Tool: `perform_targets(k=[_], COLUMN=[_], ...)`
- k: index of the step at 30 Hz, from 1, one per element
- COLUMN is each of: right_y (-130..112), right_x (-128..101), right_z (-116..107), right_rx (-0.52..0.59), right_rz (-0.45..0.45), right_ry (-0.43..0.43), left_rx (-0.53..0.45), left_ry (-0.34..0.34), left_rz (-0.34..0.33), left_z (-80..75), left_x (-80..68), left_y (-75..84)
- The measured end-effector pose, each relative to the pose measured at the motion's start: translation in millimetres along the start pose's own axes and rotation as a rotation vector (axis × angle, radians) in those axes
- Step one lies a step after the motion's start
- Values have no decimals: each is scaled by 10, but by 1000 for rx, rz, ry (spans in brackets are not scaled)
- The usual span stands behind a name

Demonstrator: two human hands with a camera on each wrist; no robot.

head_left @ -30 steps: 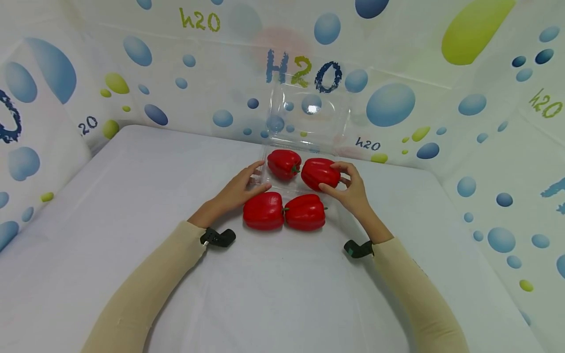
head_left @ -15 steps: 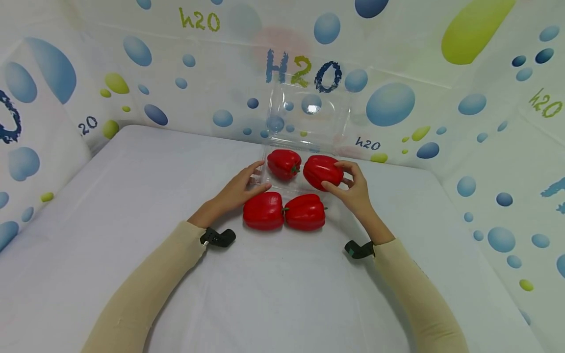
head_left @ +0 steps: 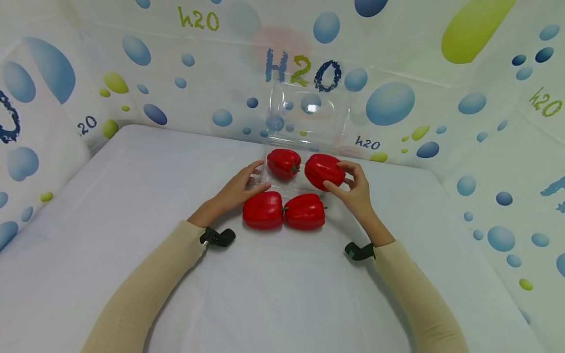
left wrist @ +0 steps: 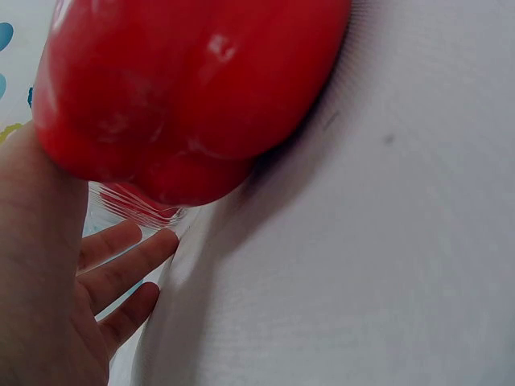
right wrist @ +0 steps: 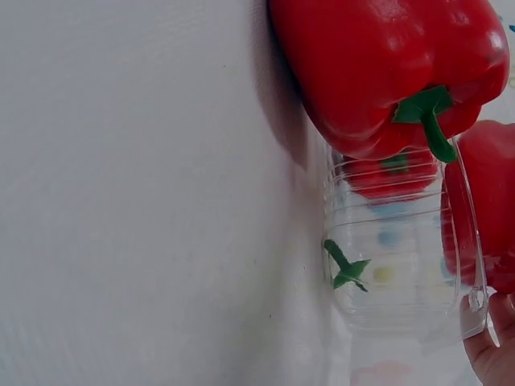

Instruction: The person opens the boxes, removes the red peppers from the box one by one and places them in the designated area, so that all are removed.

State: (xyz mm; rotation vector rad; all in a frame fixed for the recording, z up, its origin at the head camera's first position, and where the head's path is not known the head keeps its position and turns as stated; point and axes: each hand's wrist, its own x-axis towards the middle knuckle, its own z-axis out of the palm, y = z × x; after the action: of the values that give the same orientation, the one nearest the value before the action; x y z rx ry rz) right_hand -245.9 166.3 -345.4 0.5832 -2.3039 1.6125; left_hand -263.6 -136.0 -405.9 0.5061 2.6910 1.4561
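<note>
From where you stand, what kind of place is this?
Probably a staged recording booth: bubble-printed "H2O" curtain walls enclose a white cloth-covered table, with glossy red bell peppers and a clear plastic clamshell box.

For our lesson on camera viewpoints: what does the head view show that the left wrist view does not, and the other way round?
Only the head view shows all four red bell peppers, the right hand gripping the far right red pepper, and the clear plastic clamshell box with its lid raised.

Only the left wrist view shows the left hand's fingers against the box's ribbed wall, close up.

Both show the left hand, the near left red pepper and the white table.
</note>
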Motion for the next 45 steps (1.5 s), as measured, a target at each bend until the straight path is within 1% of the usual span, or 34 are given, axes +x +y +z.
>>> perform_targets(k=[20,27,31,35,42,45], right_y=[-32,241,270,211,-84,-95], right_x=[-63,-12,-26,-56,-137,-150], right_z=[-29,-53,-50,-44,-22,-22], right_rx=[70,98,100,97,102,109], right_rz=[-19,-34,-26,-22,-38,-37], right_ry=[31,36,33,28,18,18], left_rx=[6,3,-1,-3,4,1], left_ry=[5,2,0,1,1,1], left_rz=[11,11,6,6,5,3], left_z=[9,2,6,8,1,-4], left_x=[-2,0,5,6,14,12], left_y=[2,1,-11,-16,-18,-9])
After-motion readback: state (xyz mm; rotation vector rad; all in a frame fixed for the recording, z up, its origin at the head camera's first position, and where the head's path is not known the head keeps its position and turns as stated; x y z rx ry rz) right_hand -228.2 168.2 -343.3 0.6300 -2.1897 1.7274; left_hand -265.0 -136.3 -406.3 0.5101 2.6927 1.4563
